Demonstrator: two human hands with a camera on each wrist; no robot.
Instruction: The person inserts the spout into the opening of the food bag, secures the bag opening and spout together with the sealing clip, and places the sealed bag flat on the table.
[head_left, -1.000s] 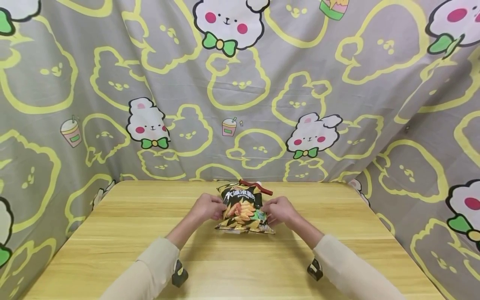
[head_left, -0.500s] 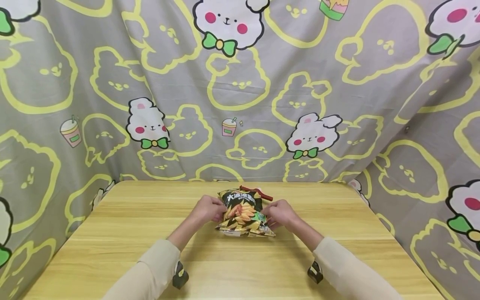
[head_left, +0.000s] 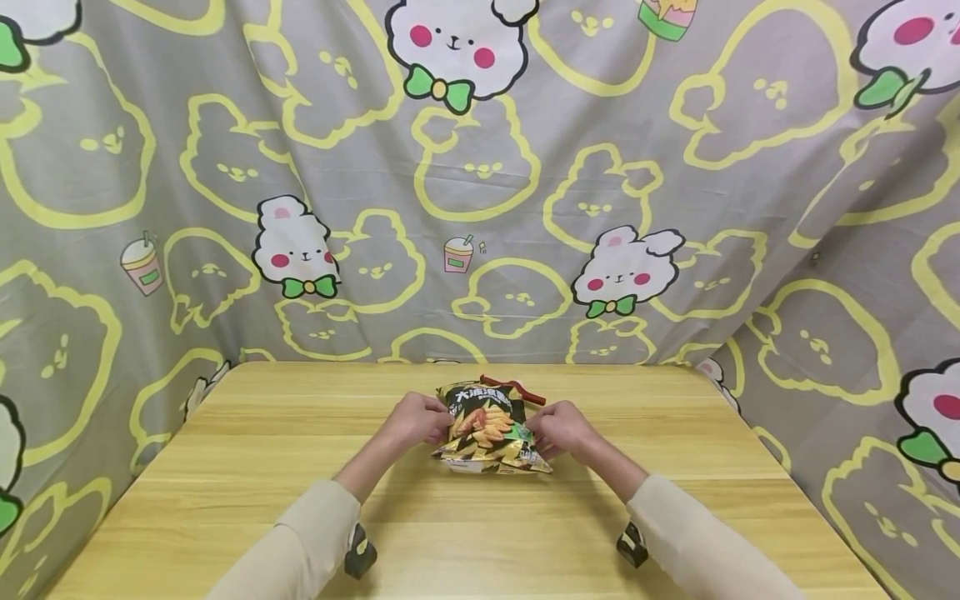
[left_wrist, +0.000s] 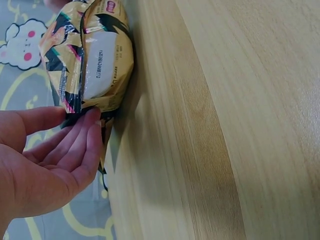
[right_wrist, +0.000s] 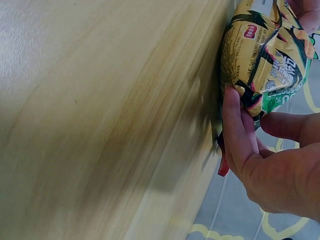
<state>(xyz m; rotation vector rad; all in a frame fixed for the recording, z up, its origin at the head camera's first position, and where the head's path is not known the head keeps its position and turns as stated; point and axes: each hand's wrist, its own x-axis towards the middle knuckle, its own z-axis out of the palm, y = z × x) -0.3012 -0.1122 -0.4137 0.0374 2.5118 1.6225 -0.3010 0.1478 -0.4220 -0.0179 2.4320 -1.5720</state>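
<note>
Seen from the head, both hands, left hand (head_left: 415, 419) and right hand (head_left: 558, 427), are pinching the snack bag (head_left: 486, 427), now sitting lower on the bench (head_left: 225, 467) than before, while each wrist view is showing fingers gripping its edges.

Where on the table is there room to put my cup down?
The wooden table is bare left of the left hand, right of the right hand, and in front between the sleeves. The middle is crowded: both hands pinch the snack bag, red clip behind.
</note>
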